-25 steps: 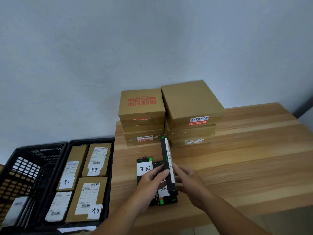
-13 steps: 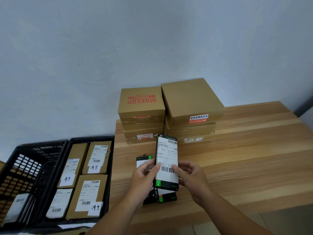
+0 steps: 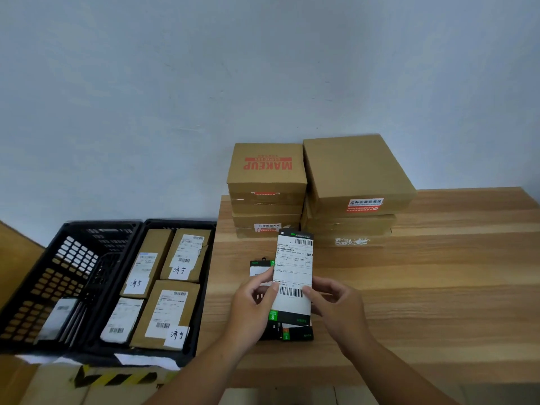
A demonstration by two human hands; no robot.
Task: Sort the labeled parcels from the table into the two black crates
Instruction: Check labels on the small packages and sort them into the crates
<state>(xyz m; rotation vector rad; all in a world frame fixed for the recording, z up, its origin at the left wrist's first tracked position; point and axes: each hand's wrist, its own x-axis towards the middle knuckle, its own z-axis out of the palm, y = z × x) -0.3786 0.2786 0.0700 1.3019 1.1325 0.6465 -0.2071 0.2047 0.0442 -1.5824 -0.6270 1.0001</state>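
L hand (image 3: pixel 252 306) & R hand (image 3: pixel 340 305) each pinched a long edge of the slim black parcel (image 3: pixel 294 270), held label-up just above the table (image 3: pixel 438 287); prob. light, stiff, maybe slick-faced, so a mid-edge grip looked safest.

The table (image 3: pixel 438 287) is wood with a visible grain, matt. The black crates (image 3: pixel 73 258) are perforated plastic. The stacked boxes (image 3: pixel 356 168) are brown matt cardboard. The held parcel (image 3: pixel 293 318) carries a smooth white paper label (image 3: pixel 294 267).
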